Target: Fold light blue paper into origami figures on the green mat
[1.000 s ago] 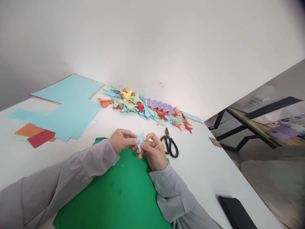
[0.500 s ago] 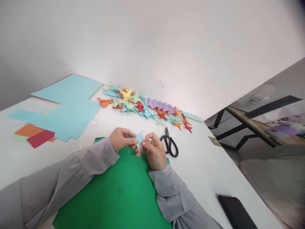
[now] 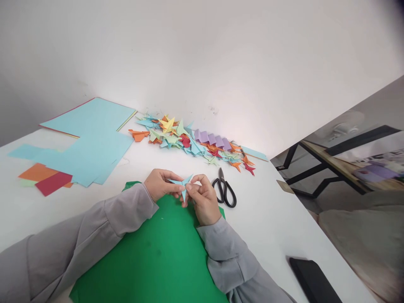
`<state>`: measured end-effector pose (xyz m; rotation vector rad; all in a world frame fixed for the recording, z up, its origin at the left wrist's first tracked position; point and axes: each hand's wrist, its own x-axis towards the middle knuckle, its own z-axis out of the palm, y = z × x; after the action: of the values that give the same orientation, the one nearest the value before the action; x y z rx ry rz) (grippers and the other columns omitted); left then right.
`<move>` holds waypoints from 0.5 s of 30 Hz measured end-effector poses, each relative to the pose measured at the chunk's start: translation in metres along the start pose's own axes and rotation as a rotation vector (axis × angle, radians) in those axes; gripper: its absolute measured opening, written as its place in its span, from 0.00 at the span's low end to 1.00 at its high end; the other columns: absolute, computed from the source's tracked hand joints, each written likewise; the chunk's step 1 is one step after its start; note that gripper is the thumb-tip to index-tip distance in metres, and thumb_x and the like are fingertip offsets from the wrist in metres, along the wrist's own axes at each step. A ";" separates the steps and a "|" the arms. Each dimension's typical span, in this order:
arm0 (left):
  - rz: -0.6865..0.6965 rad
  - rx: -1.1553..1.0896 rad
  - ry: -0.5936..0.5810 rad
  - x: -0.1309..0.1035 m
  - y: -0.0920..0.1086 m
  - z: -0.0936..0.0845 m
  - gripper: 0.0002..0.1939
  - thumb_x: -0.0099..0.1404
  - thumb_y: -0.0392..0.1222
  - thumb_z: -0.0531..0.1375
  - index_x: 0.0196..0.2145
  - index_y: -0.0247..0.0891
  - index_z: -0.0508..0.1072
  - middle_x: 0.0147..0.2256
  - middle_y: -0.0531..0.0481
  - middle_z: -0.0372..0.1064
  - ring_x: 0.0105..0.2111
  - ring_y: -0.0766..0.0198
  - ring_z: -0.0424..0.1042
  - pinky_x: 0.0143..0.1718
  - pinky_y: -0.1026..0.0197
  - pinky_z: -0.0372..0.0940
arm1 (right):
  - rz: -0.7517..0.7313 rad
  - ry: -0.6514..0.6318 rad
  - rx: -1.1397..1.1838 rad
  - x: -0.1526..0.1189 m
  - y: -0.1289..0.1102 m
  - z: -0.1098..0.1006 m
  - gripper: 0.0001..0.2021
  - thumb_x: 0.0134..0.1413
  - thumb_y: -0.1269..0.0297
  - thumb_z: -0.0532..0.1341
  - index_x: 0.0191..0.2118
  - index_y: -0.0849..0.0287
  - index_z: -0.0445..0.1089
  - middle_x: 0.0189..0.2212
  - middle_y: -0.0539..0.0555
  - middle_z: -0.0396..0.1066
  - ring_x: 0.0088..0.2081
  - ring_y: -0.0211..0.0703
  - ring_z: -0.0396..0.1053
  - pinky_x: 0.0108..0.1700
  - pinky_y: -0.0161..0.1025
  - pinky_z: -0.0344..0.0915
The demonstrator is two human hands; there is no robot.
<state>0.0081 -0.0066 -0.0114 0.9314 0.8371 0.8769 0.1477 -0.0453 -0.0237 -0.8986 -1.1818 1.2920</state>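
1. Blue star (image 3: 183, 184): tilt changed. Upper point has been swung out to the right and the side point is shown more openly; lower point is aimed down. Judged as a reorientation in the fingers; nothing has been set down.
2. Star is held up over the near edge of the table (image 3: 252, 206), above the green cloth (image 3: 151, 252). Gripped from both sides: left hand (image 3: 160, 185) is pinched on its left part, right hand (image 3: 206, 204) is pinched near its middle. Hands close together, fingertips nearly meeting. Contact of the rear fingers can't be told.
3. Counts, singles: held star 1, scissors (image 3: 222, 183) 1 (beside right hand, untouched), black slab (image 3: 312, 277) 1, green cloth 1.
4. Counts, heap (image 3: 170, 139) at the wall: total can't be told, pieces are overlapped. Yellow star (image 3: 168, 125): 1 clear. Red pieces (image 3: 249, 169): at least 3. Purple folds (image 3: 211, 140): 5 peaks seen; whether joined can't be told.
5. Counts, left side: stack (image 3: 91, 115) 1, its sheets not countable. Loose blue sheets (image 3: 86, 155): several, overlapped. Red card (image 3: 54, 183): 1. Orange card (image 3: 36, 170): 2 areas seen, possibly one card partly covered.
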 end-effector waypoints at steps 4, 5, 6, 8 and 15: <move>0.001 -0.077 0.000 -0.001 -0.001 0.002 0.23 0.29 0.36 0.73 0.26 0.27 0.73 0.15 0.48 0.70 0.14 0.67 0.68 0.19 0.65 0.65 | -0.044 0.033 0.011 0.000 -0.002 0.003 0.12 0.49 0.61 0.62 0.32 0.54 0.55 0.14 0.40 0.66 0.15 0.34 0.64 0.18 0.30 0.61; 0.007 -0.087 0.005 -0.001 0.000 0.002 0.23 0.29 0.38 0.73 0.26 0.27 0.72 0.15 0.48 0.70 0.14 0.67 0.68 0.19 0.65 0.65 | -0.048 0.035 0.006 0.000 -0.003 0.003 0.12 0.49 0.61 0.62 0.32 0.54 0.55 0.14 0.40 0.66 0.15 0.34 0.64 0.19 0.30 0.61; 0.015 -0.093 0.009 -0.001 0.000 0.003 0.23 0.29 0.39 0.73 0.25 0.27 0.72 0.14 0.49 0.70 0.14 0.67 0.68 0.19 0.65 0.65 | -0.051 0.034 -0.001 0.000 -0.003 0.004 0.12 0.49 0.60 0.62 0.32 0.54 0.55 0.14 0.40 0.66 0.15 0.34 0.64 0.19 0.30 0.61; 0.026 -0.096 0.017 -0.001 0.000 0.003 0.23 0.30 0.40 0.73 0.24 0.27 0.72 0.13 0.50 0.68 0.14 0.67 0.67 0.19 0.65 0.65 | -0.052 0.030 -0.015 -0.001 -0.003 0.004 0.12 0.50 0.60 0.62 0.32 0.54 0.55 0.14 0.40 0.65 0.15 0.34 0.64 0.19 0.31 0.61; 0.008 -0.059 -0.010 0.000 0.001 0.001 0.22 0.33 0.38 0.72 0.27 0.27 0.71 0.12 0.50 0.68 0.13 0.68 0.66 0.18 0.65 0.65 | 0.000 0.027 0.006 0.000 0.001 0.002 0.13 0.50 0.59 0.61 0.35 0.54 0.55 0.13 0.39 0.66 0.15 0.35 0.65 0.19 0.31 0.61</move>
<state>0.0084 -0.0069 -0.0106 0.8872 0.7950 0.8990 0.1451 -0.0453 -0.0245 -0.9092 -1.1562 1.2783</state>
